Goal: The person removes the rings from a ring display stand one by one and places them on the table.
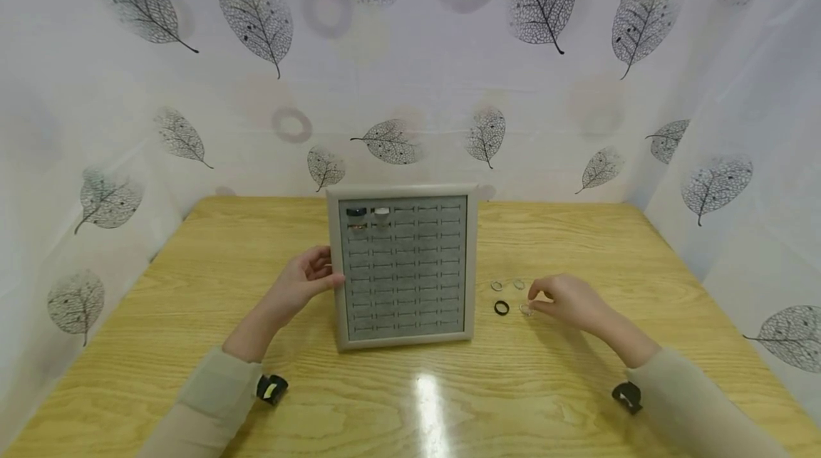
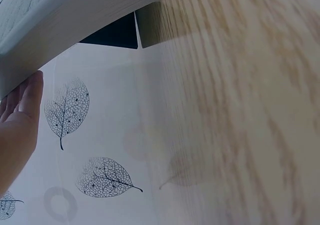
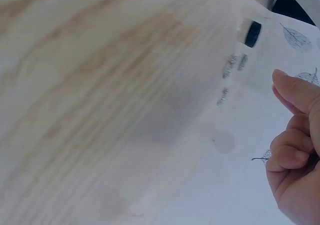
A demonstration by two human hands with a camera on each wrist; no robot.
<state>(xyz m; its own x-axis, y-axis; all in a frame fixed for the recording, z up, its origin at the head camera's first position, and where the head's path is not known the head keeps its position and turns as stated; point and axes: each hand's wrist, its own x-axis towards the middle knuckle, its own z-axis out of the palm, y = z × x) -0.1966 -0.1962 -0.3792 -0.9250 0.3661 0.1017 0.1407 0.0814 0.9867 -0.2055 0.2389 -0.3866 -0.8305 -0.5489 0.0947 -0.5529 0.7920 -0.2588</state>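
A ring display board (image 1: 405, 287) with a pale frame and grey slotted padding stands tilted back on the table. My left hand (image 1: 301, 277) grips its left edge, the thumb on the front rim and the other fingers bent behind. A dark ring (image 1: 355, 212) and a whitish ring (image 1: 381, 211) sit in its top row, with small glints in the slots below them. To the right lie a black ring (image 1: 502, 308) and several silver rings (image 1: 497, 285). Over the nearest silver ring (image 1: 526, 309) hovers my right hand (image 1: 567, 301), thumb and index finger close together, no ring between them.
The wooden table (image 1: 244, 230) runs back to a white cloth (image 1: 410, 87) printed with leaves, which also hangs at both sides. In the left wrist view a dark support (image 2: 115, 32) shows behind the board. Black wrist devices (image 1: 272, 388) sit at both sleeves.
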